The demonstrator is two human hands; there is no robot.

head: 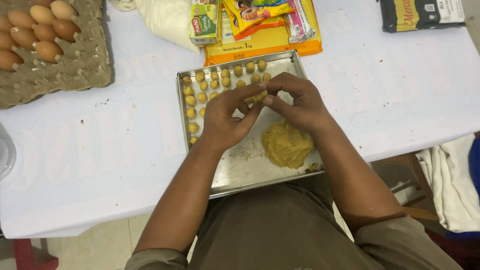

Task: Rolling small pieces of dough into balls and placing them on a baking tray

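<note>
A metal baking tray lies on the white table in front of me. Both hands meet above its middle. My left hand and my right hand pinch a small piece of yellow dough between their fingertips. A flattened lump of the same dough sits on the tray under my right wrist. Several small dough balls stand in rows along the tray's far and left sides; some are hidden behind my hands.
An egg carton with several brown eggs sits at the far left. Yellow and green food packets and a white bag lie beyond the tray. A dark packet is far right. White cloth hangs at right.
</note>
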